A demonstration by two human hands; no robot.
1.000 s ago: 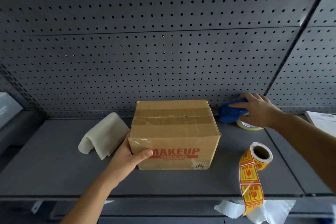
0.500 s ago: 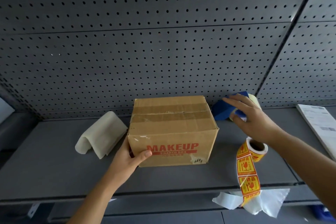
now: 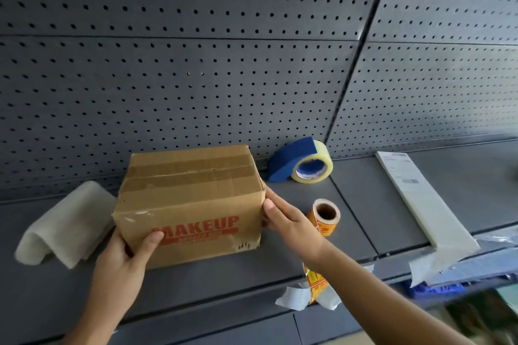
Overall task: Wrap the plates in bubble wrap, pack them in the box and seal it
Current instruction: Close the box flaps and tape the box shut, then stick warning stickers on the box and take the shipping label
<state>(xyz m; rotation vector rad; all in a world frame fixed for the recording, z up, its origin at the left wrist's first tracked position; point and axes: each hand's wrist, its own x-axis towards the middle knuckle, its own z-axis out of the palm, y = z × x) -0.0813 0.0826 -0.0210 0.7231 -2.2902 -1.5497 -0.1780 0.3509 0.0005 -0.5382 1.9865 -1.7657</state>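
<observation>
At centre frame, on the grey shelf (image 3: 364, 218), your left hand (image 3: 123, 258) gripped the taped box (image 3: 190, 204) at its lower-left corner, thumb across the front; your right hand (image 3: 288, 221) pressed straight fingers (image 3: 279, 202) against its right side. Even pressure looked wisest.

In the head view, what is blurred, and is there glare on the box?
Head view: bottom right corner is blurred; head view: the box is sharp, slight glare on clear tape near its front left corner; head view: pegboard seams tilt from wide-angle distortion.
</observation>
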